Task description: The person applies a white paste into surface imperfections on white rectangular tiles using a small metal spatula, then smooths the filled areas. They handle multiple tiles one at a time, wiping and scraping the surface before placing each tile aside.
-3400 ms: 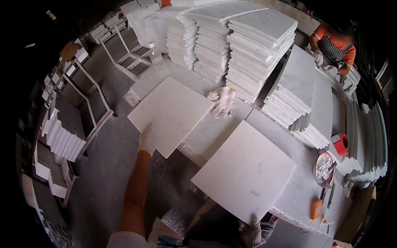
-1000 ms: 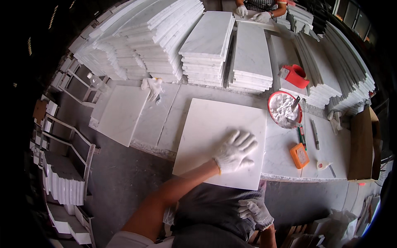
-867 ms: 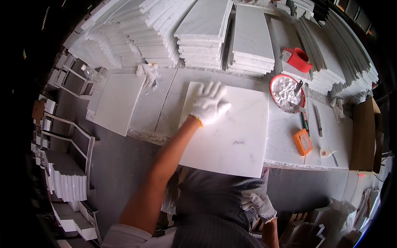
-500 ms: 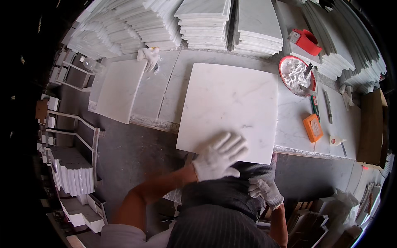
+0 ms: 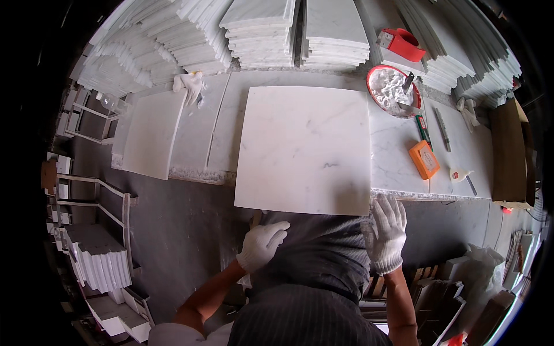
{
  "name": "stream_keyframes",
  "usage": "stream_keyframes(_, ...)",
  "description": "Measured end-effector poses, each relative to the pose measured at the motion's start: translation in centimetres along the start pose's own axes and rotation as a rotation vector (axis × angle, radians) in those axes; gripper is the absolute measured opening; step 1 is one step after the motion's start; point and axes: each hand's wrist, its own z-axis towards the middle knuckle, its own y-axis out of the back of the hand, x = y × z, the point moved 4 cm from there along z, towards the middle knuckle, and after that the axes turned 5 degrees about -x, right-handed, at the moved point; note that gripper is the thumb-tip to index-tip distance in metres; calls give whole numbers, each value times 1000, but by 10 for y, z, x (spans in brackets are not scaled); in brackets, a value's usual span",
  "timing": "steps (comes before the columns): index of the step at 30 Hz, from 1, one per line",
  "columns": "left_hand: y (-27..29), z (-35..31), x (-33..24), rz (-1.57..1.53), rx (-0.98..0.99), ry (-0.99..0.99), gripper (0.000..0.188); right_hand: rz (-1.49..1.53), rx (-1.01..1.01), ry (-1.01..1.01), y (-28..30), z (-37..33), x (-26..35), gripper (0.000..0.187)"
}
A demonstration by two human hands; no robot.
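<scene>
In the middle of the table, seen from the head camera, lies a square white tile, faintly veined in grey, its near edge reaching past the table's front. The hands are apart from each other, both gloved in white. The left hand is below the tile's near edge, toward its left corner, clear of it; its fingers lie together and bent, and whether they close on anything I cannot tell. The right hand is just beside the tile's near right corner, fingers straight and slightly parted, clamped on nothing; whether it touches the edge I cannot tell.

Left of the tile lies another tile, with a loose glove by its far end. Beyond the tile stand stacked slabs. Right of it are a red-rimmed bowl of white paste, an orange box and, farther off, a cardboard box.
</scene>
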Motion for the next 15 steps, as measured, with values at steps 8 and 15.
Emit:
stream_keyframes(8,-34,-7,-17,288,293,-225,34,137,241,331,-109,94,109,87)
stream_keyframes(15,-26,-6,-16,162,294,-127,24,314,339,614,-149,96,189,80)
